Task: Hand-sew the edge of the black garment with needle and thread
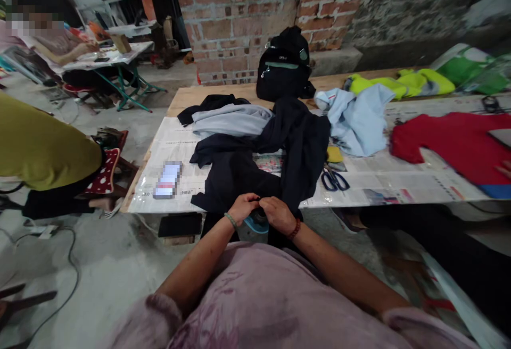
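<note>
A black garment (239,173) lies bunched on the table in front of me, its near edge hanging at the table's front. My left hand (241,209) is closed in a pinch on that edge, a green beaded bracelet at its wrist. My right hand (280,215), with a red-brown bracelet, pinches the cloth beside it; the fingertips of both hands nearly meet. A small dark bit shows between the fingers, too small to name. Below and between my hands is a blue-rimmed object (256,225), mostly hidden. Dark-handled scissors (334,180) lie to the right of the garment.
The newspaper-covered table (159,141) carries a phone (167,180), grey cloth (231,120), a black backpack (283,64), light blue cloth (361,120), a yellow piece (334,154) and a red garment (451,144). One person sits close on the left, and another's hand rests at the far right.
</note>
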`<action>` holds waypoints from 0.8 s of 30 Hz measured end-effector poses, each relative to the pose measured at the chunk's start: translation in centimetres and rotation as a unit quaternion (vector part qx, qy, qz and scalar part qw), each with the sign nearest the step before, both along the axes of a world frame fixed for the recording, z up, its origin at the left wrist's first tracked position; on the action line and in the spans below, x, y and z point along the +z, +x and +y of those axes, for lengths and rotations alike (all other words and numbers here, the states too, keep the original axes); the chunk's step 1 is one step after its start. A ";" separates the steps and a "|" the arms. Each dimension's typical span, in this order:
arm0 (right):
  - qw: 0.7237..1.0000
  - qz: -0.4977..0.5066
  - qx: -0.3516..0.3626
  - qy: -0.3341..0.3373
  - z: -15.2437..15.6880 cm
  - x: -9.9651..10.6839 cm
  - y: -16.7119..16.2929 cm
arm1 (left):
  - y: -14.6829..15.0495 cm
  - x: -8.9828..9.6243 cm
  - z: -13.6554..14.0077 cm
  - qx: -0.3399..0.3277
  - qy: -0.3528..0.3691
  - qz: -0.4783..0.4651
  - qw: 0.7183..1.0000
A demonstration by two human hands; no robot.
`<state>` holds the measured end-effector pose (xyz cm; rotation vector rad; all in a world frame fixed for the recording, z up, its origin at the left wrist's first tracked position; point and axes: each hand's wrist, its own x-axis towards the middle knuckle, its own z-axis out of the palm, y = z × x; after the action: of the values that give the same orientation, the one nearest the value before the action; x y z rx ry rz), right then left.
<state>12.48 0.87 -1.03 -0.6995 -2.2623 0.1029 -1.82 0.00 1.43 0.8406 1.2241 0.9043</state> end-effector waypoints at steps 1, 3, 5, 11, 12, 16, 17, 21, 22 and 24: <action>1.000 0.011 -0.002 -0.011 0.0 0.0 0.0 | 0.0 0.0 0.0 0.000 0.003 -0.001 1.000; 0.999 0.030 -0.001 -0.026 0.1 0.1 0.1 | 0.0 0.1 0.1 -0.001 0.007 -0.002 1.000; 0.999 0.036 0.008 -0.034 0.2 0.3 0.2 | -0.1 0.1 0.0 -0.002 0.004 0.000 1.000; 0.993 0.061 -0.005 -0.104 0.4 1.0 0.2 | -0.1 0.1 -0.1 0.003 0.003 0.006 1.000; 0.992 0.059 -0.012 -0.108 0.4 1.1 0.2 | 0.0 0.1 -0.1 0.002 0.004 0.004 1.000; 0.993 0.031 -0.027 -0.112 0.4 1.0 0.1 | 0.2 -0.2 0.0 0.015 0.018 0.020 1.000; 0.993 0.025 -0.028 -0.109 0.4 1.0 0.0 | 0.3 -0.3 0.1 0.024 0.022 0.027 0.999; 0.996 0.027 -0.009 -0.083 0.5 1.8 -0.4 | 0.7 -1.7 0.2 0.053 0.044 0.090 0.994; 0.996 0.037 -0.002 -0.084 0.6 2.3 -0.6 | 0.8 -2.1 0.2 0.054 0.050 0.107 0.992; 0.990 0.075 0.000 -0.120 1.1 3.7 -0.9 | 0.9 -2.6 0.2 0.041 0.062 0.124 0.989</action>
<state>11.60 1.98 2.71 -0.7899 -2.1260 0.4207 -0.90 0.19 -1.21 1.0323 1.4376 0.9716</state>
